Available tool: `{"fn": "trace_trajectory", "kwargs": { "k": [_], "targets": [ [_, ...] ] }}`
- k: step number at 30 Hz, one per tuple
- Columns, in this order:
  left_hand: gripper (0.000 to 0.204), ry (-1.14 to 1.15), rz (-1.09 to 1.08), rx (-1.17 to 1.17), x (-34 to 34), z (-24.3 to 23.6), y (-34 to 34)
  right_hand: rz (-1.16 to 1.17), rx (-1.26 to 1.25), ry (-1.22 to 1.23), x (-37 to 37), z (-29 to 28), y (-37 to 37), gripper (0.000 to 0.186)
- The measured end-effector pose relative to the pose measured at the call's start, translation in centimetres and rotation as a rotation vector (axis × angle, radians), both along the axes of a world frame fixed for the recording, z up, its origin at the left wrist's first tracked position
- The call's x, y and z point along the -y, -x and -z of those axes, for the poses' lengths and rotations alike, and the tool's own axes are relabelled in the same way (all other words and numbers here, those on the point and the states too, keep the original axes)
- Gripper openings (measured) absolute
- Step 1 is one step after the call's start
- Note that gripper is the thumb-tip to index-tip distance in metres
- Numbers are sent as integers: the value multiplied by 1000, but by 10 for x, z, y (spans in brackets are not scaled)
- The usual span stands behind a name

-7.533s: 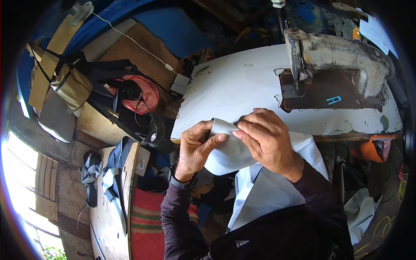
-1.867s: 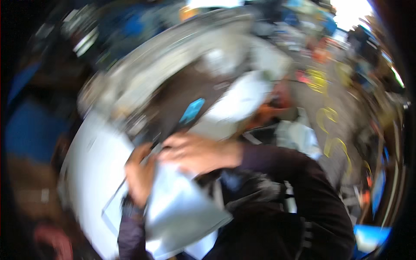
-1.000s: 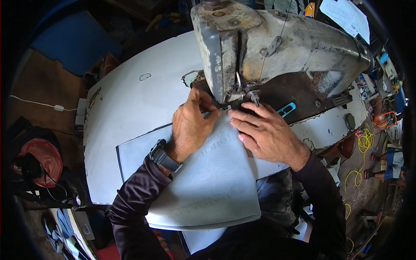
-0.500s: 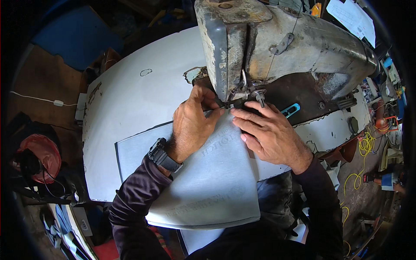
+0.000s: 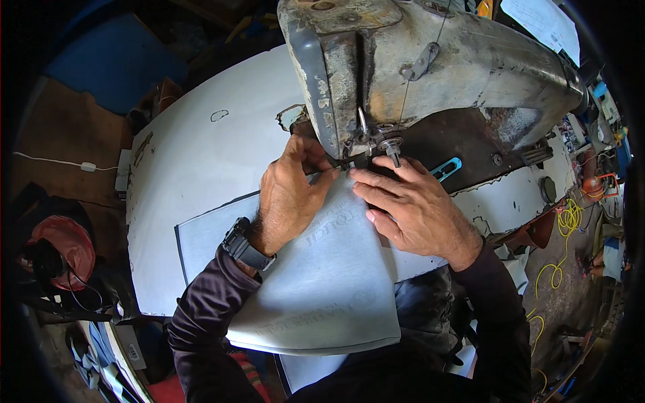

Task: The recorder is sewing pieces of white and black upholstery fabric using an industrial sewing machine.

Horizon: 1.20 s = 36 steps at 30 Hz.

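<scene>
I am pinching the far edge of the grey fabric panel (image 5: 322, 269) with my left hand (image 5: 289, 195), fingers together, at the sewing machine's presser foot (image 5: 359, 156); my right hand (image 5: 410, 208), fingers apart, is pressing it flat just beside the foot, panel trailing toward me.

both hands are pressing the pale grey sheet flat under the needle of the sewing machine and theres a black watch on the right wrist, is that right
Not quite: the black watch is on the left wrist, as the head view shows. The rest holds: the left hand and right hand press the pale grey sheet at the needle of the sewing machine.
</scene>
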State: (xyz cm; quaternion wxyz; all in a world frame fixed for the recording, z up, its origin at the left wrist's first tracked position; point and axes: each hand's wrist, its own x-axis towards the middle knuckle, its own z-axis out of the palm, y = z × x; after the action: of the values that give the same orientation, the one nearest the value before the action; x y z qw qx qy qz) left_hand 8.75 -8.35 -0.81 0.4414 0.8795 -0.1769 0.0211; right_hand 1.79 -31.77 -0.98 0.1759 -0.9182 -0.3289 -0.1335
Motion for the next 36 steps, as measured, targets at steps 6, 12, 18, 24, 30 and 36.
{"fn": "trace_trajectory", "kwargs": {
  "k": [6,12,18,24,30,36],
  "targets": [
    [31,43,28,45,-3,2,-1,-4,-7,-7,-2,-3,1,37],
    [25,53,23,46,-4,4,-1,11,-16,7,-3,-1,-2,36],
    [13,-242,157,424,-7,-1,6,11,161,-79,43,-41,23,28],
    [20,-353,270,524,-12,-2,7,874,674,194,307,-162,-31,28],
    [22,-484,309,644,-10,-10,13,870,-388,-561,465,-154,-113,40],
    [24,-491,307,662,-11,-10,8,812,402,-296,431,-99,-72,49]
  ]
}}
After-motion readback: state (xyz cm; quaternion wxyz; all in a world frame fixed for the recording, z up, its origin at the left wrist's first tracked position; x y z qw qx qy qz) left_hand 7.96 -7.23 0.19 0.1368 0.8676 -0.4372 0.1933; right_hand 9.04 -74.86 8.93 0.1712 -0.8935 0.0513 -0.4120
